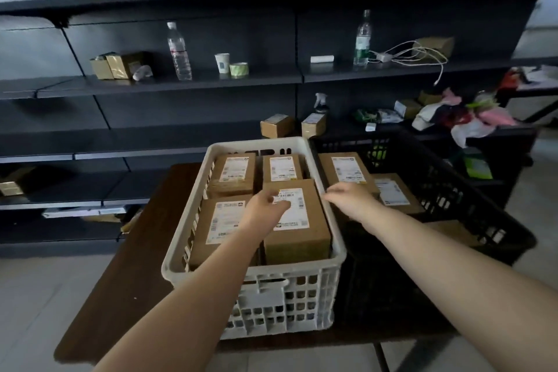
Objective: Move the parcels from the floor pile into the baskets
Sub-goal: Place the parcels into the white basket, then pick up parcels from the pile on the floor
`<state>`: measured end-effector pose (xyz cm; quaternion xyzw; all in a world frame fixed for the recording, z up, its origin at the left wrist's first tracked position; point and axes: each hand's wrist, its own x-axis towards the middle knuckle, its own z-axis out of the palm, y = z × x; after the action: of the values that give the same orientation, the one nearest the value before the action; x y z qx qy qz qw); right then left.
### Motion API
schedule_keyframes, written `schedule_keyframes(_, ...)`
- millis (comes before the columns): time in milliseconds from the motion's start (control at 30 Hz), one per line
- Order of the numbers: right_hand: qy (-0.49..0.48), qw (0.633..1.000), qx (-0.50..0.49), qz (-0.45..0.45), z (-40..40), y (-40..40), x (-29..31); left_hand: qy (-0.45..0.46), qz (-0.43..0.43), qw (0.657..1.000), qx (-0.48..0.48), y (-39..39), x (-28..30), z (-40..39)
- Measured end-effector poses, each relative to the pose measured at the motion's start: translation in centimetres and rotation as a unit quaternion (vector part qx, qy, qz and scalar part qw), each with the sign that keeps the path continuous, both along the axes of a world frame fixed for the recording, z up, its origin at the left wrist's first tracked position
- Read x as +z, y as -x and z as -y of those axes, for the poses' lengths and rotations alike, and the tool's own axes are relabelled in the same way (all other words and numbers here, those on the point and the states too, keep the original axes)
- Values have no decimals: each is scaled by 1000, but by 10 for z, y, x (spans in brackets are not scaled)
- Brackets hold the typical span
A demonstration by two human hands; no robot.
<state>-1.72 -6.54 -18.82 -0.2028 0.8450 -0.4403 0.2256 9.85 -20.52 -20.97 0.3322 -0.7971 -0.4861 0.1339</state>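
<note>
Behind, dark shelves hold bottles, cups and small cartons. Nearer, a brown table carries two baskets side by side: a black basket on the right with two parcels showing, and a white basket on the left packed with four parcels. At the white basket's near right, the largest parcel lies label up. The left hand rests on its label, fingers relaxed; the right hand hovers open at the parcel's far right corner.
</note>
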Motion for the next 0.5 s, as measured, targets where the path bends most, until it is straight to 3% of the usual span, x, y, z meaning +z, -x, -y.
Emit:
schedule_keyframes(200,-151,959,49,-237,-102,30,11,251,84,961,-79,44,15,-89)
schedule_keyframes(433,-228,904,86,-351,-260,82,4,372,126,904,-168,116,12,-251)
schedule_keyframes(500,-237,898,79,-363,-303,99,-2,370,124,904,-176,136,11,-297)
